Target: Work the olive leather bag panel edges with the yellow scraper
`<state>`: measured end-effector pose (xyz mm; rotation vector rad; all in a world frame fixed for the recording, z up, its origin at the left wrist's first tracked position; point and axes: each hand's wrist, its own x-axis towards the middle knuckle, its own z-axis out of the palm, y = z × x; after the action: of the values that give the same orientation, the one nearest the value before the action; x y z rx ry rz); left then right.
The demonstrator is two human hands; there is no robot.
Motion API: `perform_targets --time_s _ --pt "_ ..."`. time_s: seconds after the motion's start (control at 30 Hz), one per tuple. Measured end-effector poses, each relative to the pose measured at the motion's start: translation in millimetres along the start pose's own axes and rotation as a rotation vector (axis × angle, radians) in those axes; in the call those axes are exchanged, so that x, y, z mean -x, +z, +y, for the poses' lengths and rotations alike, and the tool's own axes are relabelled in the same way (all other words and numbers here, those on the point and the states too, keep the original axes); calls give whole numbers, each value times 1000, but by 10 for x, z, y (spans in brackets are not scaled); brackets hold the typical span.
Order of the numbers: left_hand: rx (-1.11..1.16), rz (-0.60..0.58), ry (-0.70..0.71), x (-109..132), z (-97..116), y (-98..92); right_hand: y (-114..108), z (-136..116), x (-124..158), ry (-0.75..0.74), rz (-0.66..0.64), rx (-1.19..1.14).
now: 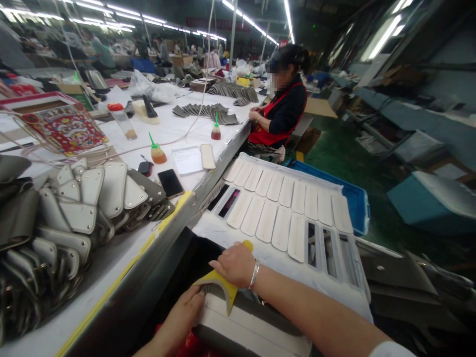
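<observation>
My right hand, with a silver bracelet at the wrist, presses down on a yellow curved piece, its fingers closed over the top. My left hand comes up from below and grips the lower left edge of the same yellow piece. The piece rests on a white block at the bottom of the view. Just beyond the hands lies a white tray that carries two rows of pale insole-shaped pads, with several dark empty slots.
A long white worktable runs along the left, with stacked grey leather pieces, a phone, glue bottles and a colourful box. A person in a red apron sits farther along. A blue crate stands right of the tray.
</observation>
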<state>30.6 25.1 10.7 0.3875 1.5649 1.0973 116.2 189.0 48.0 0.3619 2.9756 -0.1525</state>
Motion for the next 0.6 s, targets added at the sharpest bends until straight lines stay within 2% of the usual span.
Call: perform_targets --time_s 0.07,0.2,0.3,0.4,0.5,0.6 --pt "152 -87 -34 31 25 -45 -17 -16 0 -13 -22 9" --pt "407 -341 -9 37 35 -217 -6 -57 34 -14 -37 26" --pt "421 -409 0 -43 72 -331 16 -88 43 2 -29 22" --pt "126 -428 130 -212 220 -360 26 -108 23 -16 -29 18" --pt "-286 -543 303 -421 392 -285 29 -120 5 -17 -58 4" --pt "-435 -619 308 -539 447 -157 53 -148 39 2 -57 -17"
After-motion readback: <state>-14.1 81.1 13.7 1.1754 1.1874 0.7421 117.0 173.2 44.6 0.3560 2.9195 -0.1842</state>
